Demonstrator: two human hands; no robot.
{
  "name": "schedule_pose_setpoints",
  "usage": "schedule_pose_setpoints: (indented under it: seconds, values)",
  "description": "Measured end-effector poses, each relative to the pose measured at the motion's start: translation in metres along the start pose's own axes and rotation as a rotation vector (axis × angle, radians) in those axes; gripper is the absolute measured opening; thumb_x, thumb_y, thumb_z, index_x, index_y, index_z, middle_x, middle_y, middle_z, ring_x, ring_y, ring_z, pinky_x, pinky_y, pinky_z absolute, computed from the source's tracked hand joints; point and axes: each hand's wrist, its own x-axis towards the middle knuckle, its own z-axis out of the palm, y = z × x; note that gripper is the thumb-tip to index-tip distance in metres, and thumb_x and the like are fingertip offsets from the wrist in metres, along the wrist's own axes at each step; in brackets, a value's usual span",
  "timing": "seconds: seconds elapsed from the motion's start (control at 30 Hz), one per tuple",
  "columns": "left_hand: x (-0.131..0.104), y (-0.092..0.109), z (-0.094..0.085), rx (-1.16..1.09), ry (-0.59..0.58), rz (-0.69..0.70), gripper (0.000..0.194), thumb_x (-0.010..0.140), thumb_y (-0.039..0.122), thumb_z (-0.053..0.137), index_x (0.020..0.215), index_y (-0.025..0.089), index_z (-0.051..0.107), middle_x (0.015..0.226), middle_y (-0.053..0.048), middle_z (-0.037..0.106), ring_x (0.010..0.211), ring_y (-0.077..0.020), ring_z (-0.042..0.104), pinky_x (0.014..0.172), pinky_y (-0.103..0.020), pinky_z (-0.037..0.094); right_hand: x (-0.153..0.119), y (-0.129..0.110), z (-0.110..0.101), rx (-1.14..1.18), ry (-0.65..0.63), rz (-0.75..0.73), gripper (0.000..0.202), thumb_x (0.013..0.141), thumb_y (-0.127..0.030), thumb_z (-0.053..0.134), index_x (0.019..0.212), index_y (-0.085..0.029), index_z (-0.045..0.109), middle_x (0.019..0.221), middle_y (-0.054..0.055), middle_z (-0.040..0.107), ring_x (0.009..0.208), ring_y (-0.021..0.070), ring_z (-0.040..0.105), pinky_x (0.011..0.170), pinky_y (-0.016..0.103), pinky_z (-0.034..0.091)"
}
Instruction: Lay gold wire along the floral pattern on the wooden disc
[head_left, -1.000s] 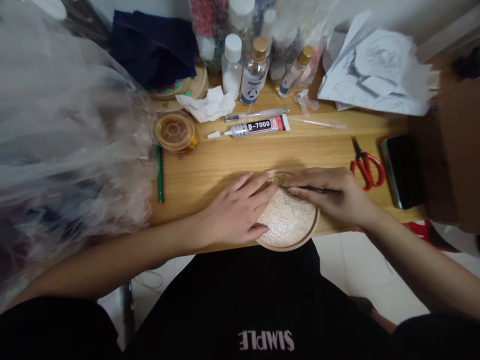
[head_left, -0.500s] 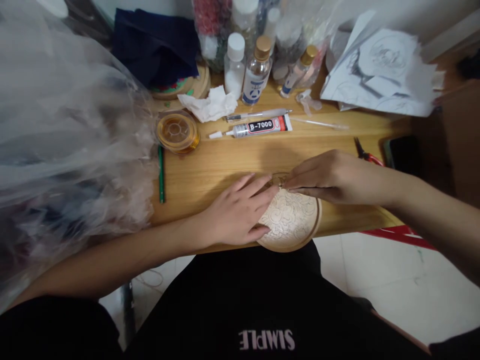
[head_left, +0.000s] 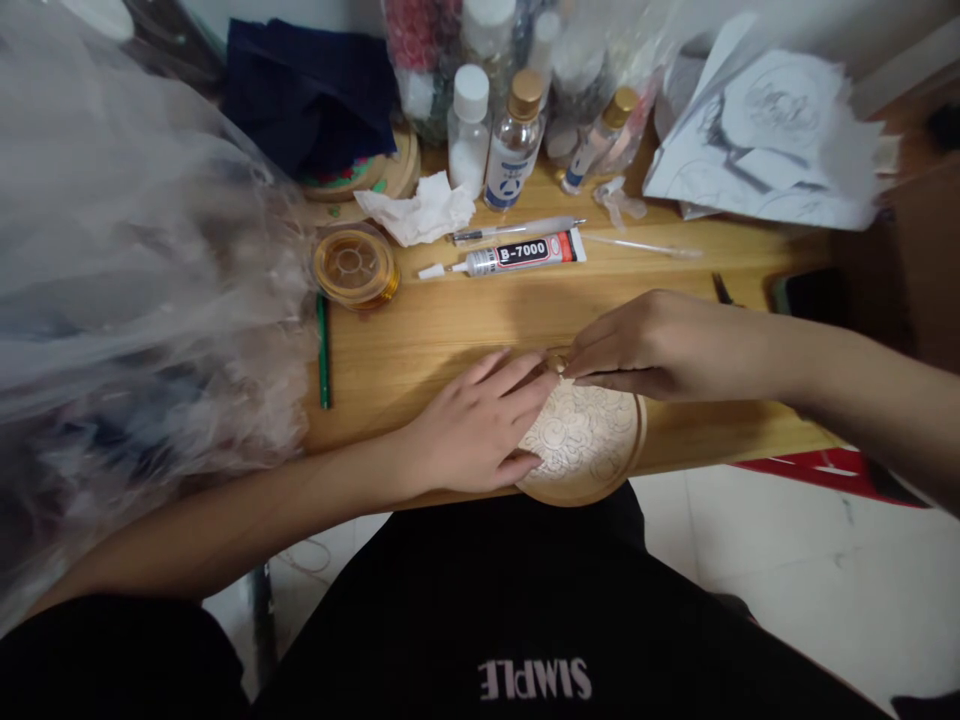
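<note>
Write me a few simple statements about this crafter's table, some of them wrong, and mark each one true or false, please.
1. The left hand rests on the round patterned panel. True.
2. The right hand holds the B-7000 tube. False: the tube lies on the table, and that hand is at the panel's far side.
3. The spool of gold-coloured strand lies to the left of the tube. True.
4. The white-capped bottle has tipped over. False: it stands upright.
5. The crumpled white tissue lies under the panel. False: it lies near the spool.
</note>
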Motion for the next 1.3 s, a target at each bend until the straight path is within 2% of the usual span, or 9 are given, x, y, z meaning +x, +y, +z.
schedule_pose_setpoints:
  seconds: [0.1, 0.2, 0.27, 0.37, 0.5, 0.67, 0.83, 0.97, 1.3]
  values:
    - [0.000, 0.000, 0.002, 0.009, 0.022, 0.005, 0.067, 0.096, 0.054, 0.053, 0.142, 0.005, 0.049, 0.145, -0.013, 0.056, 0.146, -0.0298, 0.034, 0.121, -0.042, 0.022, -0.006, -0.001, 0.000, 0.031, -0.065, -0.018, 0.027, 0.100, -0.030, 0.050, 0.105, -0.024, 0.075, 0.095, 0.004, 0.077, 0.081, 0.0164, 0.072, 0.070, 0.030, 0.052]
    - [-0.001, 0.001, 0.002, 0.010, 0.031, 0.004, 0.066, 0.095, 0.053, 0.055, 0.140, 0.006, 0.051, 0.146, -0.012, 0.055, 0.145, -0.0302, 0.036, 0.121, -0.042, 0.023, -0.013, -0.008, 0.001, 0.017, 0.015, 0.066, 0.026, 0.099, -0.032, 0.052, 0.099, -0.020, 0.075, 0.090, 0.005, 0.076, 0.076, 0.0151, 0.071, 0.067, 0.029, 0.050]
    - [-0.001, 0.001, 0.001, 0.004, 0.035, 0.004, 0.066, 0.095, 0.053, 0.056, 0.140, 0.005, 0.051, 0.146, -0.012, 0.055, 0.145, -0.0305, 0.036, 0.120, -0.042, 0.025, -0.018, -0.016, 0.005, -0.007, 0.136, 0.158, 0.028, 0.098, -0.037, 0.055, 0.091, -0.018, 0.075, 0.082, 0.005, 0.075, 0.070, 0.0150, 0.068, 0.062, 0.029, 0.049]
    - [-0.001, 0.001, -0.001, -0.002, 0.041, 0.007, 0.066, 0.095, 0.052, 0.056, 0.140, 0.004, 0.051, 0.145, -0.012, 0.056, 0.145, -0.0306, 0.036, 0.119, -0.042, 0.026, -0.025, -0.029, 0.016, 0.029, 0.405, 0.376, 0.027, 0.092, -0.044, 0.063, 0.085, -0.020, 0.074, 0.079, 0.004, 0.075, 0.067, 0.0164, 0.068, 0.059, 0.030, 0.050]
    - [-0.001, 0.000, -0.001, 0.001, 0.023, 0.001, 0.066, 0.095, 0.052, 0.055, 0.141, 0.004, 0.049, 0.148, -0.013, 0.053, 0.147, -0.0298, 0.032, 0.120, -0.041, 0.025, -0.033, -0.046, 0.038, 0.126, 0.684, 0.613, 0.014, 0.086, -0.036, 0.070, 0.083, -0.023, 0.074, 0.080, 0.002, 0.076, 0.069, 0.0178, 0.070, 0.062, 0.031, 0.055]
    - [-0.002, -0.001, 0.002, 0.039, 0.036, 0.014, 0.062, 0.097, 0.053, 0.050, 0.138, 0.006, 0.054, 0.147, -0.012, 0.054, 0.147, -0.0298, 0.033, 0.120, -0.041, 0.024, -0.030, -0.060, 0.072, 0.436, 0.876, 0.690, 0.017, 0.086, -0.026, 0.067, 0.102, -0.023, 0.072, 0.076, -0.001, 0.074, 0.064, 0.0144, 0.070, 0.059, 0.026, 0.057]
    - [-0.002, -0.001, 0.002, 0.061, 0.060, 0.030, 0.063, 0.098, 0.054, 0.047, 0.137, 0.006, 0.055, 0.147, -0.011, 0.055, 0.145, -0.0303, 0.034, 0.119, -0.041, 0.023, -0.012, -0.056, 0.097, 0.482, 1.022, 0.770, 0.015, 0.085, -0.023, 0.063, 0.098, -0.021, 0.069, 0.065, -0.003, 0.068, 0.055, 0.0124, 0.064, 0.053, 0.025, 0.052]
    - [-0.001, -0.001, 0.002, 0.067, 0.062, 0.029, 0.061, 0.098, 0.054, 0.045, 0.136, 0.007, 0.057, 0.145, -0.010, 0.056, 0.145, -0.0299, 0.034, 0.118, -0.041, 0.022, -0.004, -0.051, 0.101, 0.436, 1.062, 0.829, 0.016, 0.084, -0.022, 0.061, 0.098, -0.021, 0.068, 0.063, -0.004, 0.067, 0.054, 0.0121, 0.062, 0.057, 0.027, 0.052]
    - [0.000, -0.002, 0.002, 0.055, 0.084, 0.032, 0.061, 0.097, 0.053, 0.050, 0.134, 0.006, 0.058, 0.143, -0.010, 0.058, 0.142, -0.0304, 0.037, 0.117, -0.041, 0.024, -0.006, -0.053, 0.094, 0.313, 0.969, 0.827, 0.015, 0.083, -0.022, 0.061, 0.095, -0.021, 0.070, 0.066, -0.003, 0.069, 0.058, 0.0117, 0.064, 0.058, 0.026, 0.050]
